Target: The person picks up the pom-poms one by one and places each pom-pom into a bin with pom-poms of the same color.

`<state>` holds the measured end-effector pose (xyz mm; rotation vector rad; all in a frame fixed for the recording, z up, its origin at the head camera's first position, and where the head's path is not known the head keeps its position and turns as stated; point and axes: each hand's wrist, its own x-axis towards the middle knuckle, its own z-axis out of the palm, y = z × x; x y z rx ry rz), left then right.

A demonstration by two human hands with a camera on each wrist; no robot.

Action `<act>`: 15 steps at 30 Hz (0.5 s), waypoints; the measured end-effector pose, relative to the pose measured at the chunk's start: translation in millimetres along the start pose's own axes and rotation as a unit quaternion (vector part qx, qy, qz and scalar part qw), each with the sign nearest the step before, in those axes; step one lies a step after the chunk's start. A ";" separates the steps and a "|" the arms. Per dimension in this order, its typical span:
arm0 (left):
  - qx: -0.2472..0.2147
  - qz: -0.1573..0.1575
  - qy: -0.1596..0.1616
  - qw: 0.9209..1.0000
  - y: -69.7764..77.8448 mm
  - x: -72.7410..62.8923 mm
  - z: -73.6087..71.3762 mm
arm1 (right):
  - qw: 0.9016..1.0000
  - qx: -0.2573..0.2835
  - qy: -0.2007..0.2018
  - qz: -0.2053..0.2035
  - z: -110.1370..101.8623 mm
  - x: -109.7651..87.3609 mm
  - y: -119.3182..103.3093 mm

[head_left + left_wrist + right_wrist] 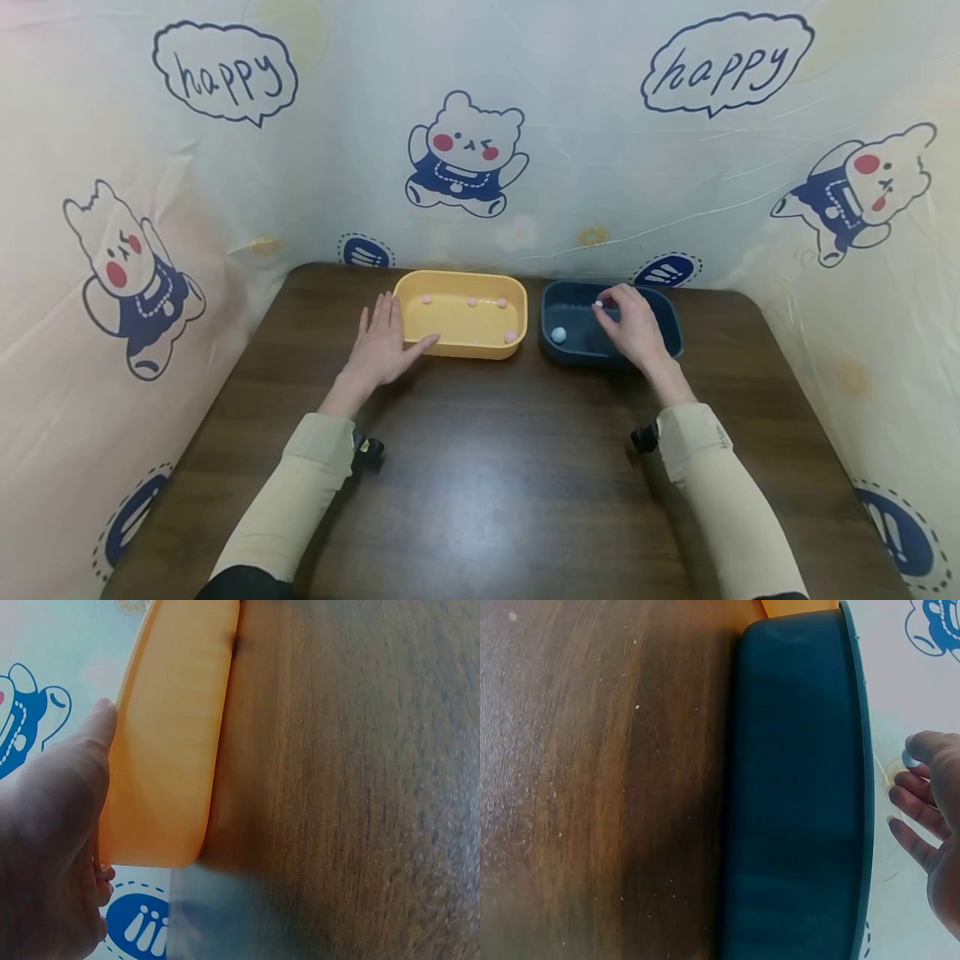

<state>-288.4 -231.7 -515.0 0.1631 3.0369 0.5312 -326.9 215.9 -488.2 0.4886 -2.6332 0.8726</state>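
Note:
My left hand (378, 346) rests with straight fingers along the left end of a yellow tray (461, 350), its thumb at the front rim. Several small pink balls, one of them a larger pink ball (511, 337), lie inside that tray. Over the dark blue tray (551, 354) to the right, my right hand (633, 325) pinches a small light-coloured ball (598, 304) between thumb and fingertip. In the right wrist view this ball (910, 759) looks pale blue. A larger light blue ball (558, 335) lies at the left front of the blue tray.
Both trays stand side by side at the back of a brown wooden table (480, 467), with a narrow gap between them. A cloth (570, 167) printed with cartoon bears hangs behind and at both sides. A black wrist camera (369, 451) sits under the left cuff.

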 end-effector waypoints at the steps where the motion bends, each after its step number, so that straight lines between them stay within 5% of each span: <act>1: -0.001 0.001 -0.001 1.000 0.7 0.2 -0.7 | 1.000 0.000 -0.002 0.005 -0.4 -0.6 -0.1; 15: 0.000 0.009 0.009 1.000 -1.5 -1.3 -2.7 | 1.000 -0.010 0.021 -0.005 -10.1 1.6 -5.8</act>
